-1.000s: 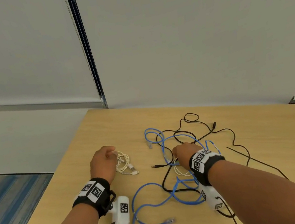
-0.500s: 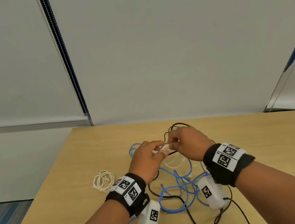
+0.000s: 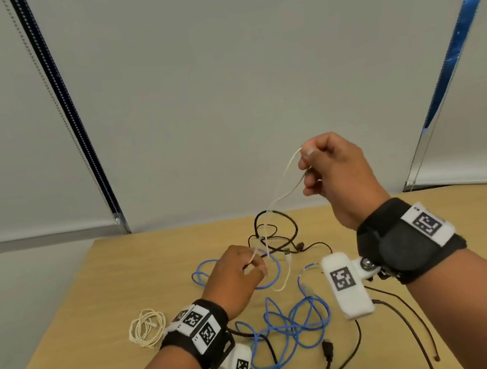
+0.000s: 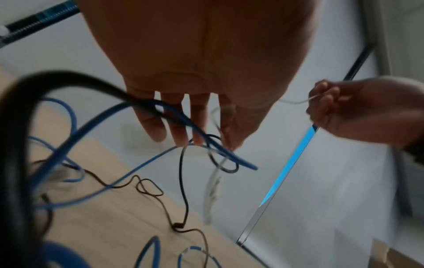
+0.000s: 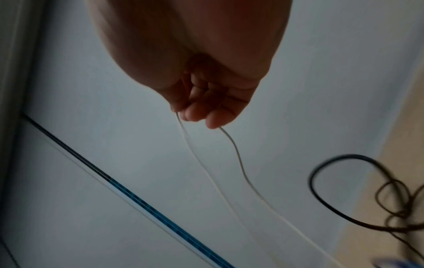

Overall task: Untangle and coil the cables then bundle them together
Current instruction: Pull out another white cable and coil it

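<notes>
Both hands pull a thin white cable out of the tangle.

The right hand [image 3: 334, 169] is raised above the counter [image 3: 101, 304], fingers curled, pinching the thin white cable [image 3: 282, 194] with two strands hanging from it. The left hand [image 3: 235, 277] sits low over the counter, pinching the same cable further along. Blue cable [image 3: 291, 324] and black cable [image 3: 279, 230] lie looped together beneath; a coiled cream cable [image 3: 147, 327] rests apart to the left.

Left hand [image 3: 235, 277]: staying low over the table [image 3: 95, 305], fingers pinching.
Right hand [image 3: 334, 169]: lifting high above the table, fingers pinching.
</notes>
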Demonstrator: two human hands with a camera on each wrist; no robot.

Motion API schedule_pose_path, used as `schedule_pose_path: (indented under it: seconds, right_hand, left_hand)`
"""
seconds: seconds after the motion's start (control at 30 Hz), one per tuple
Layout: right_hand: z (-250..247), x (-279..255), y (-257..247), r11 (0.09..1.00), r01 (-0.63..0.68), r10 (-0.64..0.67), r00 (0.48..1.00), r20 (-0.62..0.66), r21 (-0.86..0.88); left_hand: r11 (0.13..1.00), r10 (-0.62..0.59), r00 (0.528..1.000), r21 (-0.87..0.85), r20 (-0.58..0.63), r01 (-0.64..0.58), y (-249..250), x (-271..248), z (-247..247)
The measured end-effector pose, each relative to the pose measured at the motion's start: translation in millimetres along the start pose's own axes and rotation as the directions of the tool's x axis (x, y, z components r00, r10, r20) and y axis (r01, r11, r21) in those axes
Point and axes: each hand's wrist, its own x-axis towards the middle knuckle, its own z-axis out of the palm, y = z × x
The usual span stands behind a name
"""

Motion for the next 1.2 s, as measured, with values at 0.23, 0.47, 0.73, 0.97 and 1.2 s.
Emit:
schedule_pose_path:
  seconds: [0.23, 0.47, 0.73, 0.97, 1.2]
  right_hand:
    - [-29.2, -6.3, 18.0, 0.897, -0.148, 0.232, 0.960, 0.158, -0.417]
    - [-11.4, -28.6, 21.2, 0.888, 0.116, -0.031, 0.981, 0.193, -0.445]
    - [5.5, -51.2, 32.3, 0.832, 0.203, 0.136, 0.828, 0.544, -0.517]
    - [-52.5, -14.3, 19.7, 0.938, 0.071, 0.018, 0.968, 0.251, -0.340]
    - [-35.3, -35.6, 58.3, 0.950, -0.068, 0.184, 0.910, 0.372, -0.304]
  left_hand:
    - [0.966, 0.040, 0.992, -0.249, -0.123, -0.070, 20.1, 0.5, -9.2]
    - [0.958, -0.002, 0.954, -0.275, -0.300, -0.085, 59.1, 12.6, -28.2]
    - [0.949, -0.036, 0.954, -0.310, -0.297, -0.061, 76.9, 8.8, -32.3]
    - [0.871, -0.066, 0.998, -0.488, -0.014, 0.051, 40.3, -21.8, -55.8]
    - [0.135, 0.114, 0.992, -0.989, -0.046, -0.062, 74.6, -28.5, -56.9]
